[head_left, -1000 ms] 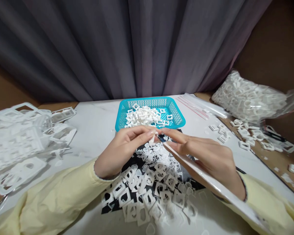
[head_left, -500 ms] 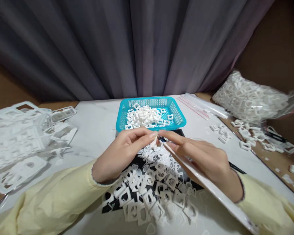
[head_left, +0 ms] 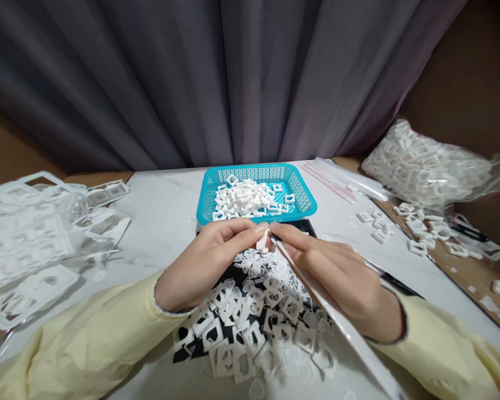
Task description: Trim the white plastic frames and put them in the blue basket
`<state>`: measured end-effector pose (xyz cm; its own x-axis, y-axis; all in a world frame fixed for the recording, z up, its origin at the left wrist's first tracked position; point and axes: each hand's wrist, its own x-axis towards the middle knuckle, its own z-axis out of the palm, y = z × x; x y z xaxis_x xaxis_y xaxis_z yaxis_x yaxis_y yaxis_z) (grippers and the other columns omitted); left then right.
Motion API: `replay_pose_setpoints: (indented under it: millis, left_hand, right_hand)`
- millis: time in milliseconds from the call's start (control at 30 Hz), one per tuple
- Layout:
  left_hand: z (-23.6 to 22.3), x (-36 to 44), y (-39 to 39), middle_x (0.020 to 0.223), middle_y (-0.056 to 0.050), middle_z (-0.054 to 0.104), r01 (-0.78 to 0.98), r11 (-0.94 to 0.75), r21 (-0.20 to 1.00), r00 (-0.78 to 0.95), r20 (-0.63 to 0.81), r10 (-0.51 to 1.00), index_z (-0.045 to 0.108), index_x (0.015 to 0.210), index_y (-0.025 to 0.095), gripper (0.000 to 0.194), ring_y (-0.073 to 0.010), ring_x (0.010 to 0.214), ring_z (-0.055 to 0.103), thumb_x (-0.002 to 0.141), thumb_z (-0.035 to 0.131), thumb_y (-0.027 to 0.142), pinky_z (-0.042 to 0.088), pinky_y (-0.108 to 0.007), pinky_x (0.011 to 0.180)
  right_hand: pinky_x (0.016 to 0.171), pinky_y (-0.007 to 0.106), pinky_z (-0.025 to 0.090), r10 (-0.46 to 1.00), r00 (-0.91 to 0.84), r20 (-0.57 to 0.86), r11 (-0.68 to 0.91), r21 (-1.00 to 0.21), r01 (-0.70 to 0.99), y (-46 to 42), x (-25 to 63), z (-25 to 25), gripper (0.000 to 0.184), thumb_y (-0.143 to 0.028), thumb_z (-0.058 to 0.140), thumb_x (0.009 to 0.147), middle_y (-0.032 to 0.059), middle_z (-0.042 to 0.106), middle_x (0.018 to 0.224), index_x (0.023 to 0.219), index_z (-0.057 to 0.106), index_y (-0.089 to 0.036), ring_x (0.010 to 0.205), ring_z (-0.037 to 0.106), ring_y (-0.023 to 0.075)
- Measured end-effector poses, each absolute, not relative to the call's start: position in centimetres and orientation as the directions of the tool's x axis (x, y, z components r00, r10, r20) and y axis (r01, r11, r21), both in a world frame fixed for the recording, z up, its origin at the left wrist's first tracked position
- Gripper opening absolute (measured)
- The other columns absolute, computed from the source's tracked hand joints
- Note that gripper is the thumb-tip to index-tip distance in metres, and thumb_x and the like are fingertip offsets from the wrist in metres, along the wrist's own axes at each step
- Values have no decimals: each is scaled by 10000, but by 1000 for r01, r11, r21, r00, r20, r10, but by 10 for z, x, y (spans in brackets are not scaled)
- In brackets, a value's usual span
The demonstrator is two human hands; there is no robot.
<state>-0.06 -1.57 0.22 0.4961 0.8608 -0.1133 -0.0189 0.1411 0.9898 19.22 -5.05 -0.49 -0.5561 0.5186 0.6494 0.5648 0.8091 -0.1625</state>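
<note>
Head view: white tabletop [head_left: 162, 191], gray curtain [head_left: 250, 83]; left hand [head_left: 202, 261] pinches a white piece [head_left: 262, 243] beside right hand [head_left: 339, 272], which grips a long stick [head_left: 358, 345].

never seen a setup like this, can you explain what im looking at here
There's no machine: these are a person's two bare hands, seen from a camera worn on the head, looking forward and down. The left hand pinches a small white piece; the right hand holds a long white strip, its far end near that piece. Below, a pile of white bits covers much of a black mat on the table. Behind is a blue basket of white pieces, with a filled clear bag to the right.
</note>
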Motion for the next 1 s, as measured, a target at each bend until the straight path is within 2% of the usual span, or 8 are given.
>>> replay_pose_setpoints:
  millis: [167,233,333,467,567,667,833,1000]
  left_hand:
    - [5,3,-14,730,6,557,-120,274,954,509,-178,842,621,683,144,258,-108,754,490,894,523,255,384,-227,744]
    - [6,4,-15,728,1,573,-122,313,942,530,-205,823,624,677,138,268,-106,741,497,895,520,254,388,-227,734]
    - [5,4,-16,769,-18,602,-84,362,929,568,-254,783,643,723,131,265,-120,764,514,891,526,300,394,-253,761]
    - [6,0,-17,789,-8,603,6,234,972,513,-204,834,641,742,155,258,-131,793,514,888,528,336,370,-270,787]
    - [6,-3,-18,819,0,595,81,99,992,485,-126,865,634,764,183,248,-148,854,509,900,504,344,341,-286,834]
    - [5,-3,-19,829,3,576,119,47,992,480,-99,872,619,780,198,249,-155,853,500,908,481,361,335,-300,841]
    - [6,-1,-21,794,3,555,138,-7,990,477,-61,877,609,771,196,260,-153,803,489,910,468,364,353,-290,802]
    - [11,-2,-22,801,8,560,184,-31,982,489,-64,870,597,762,196,264,-153,825,498,912,464,368,349,-281,810]
  right_hand:
    - [923,399,526,341,-632,696,842,73,534,-46,186,-18,188,-21,378,859,294,611,1122,836,561,-56,1167,523,307]
    - [935,435,514,299,-623,723,851,92,516,-43,188,-22,172,-18,397,842,308,610,1111,798,556,-66,1178,501,336]
    - [899,362,546,402,-514,757,816,-42,576,-37,195,-20,170,-54,407,869,227,621,1158,822,551,-131,1158,540,271]
    - [638,182,581,562,-313,766,717,-261,646,-37,202,-3,177,-57,481,876,126,709,1006,753,499,-183,951,676,179]
    - [550,157,555,712,-254,655,653,-484,583,-43,201,10,221,-125,564,859,47,735,841,673,465,-195,853,706,174]
    - [496,180,533,819,-298,490,571,-645,509,-48,201,15,207,-183,602,839,48,734,883,664,493,-196,852,706,201]
    - [410,144,464,797,-355,489,604,-634,483,-50,200,12,129,-170,599,837,52,731,936,725,539,-189,869,702,183]
    - [417,142,473,763,-352,542,642,-570,513,-52,195,10,233,-127,580,840,10,720,742,645,477,-202,859,704,184]
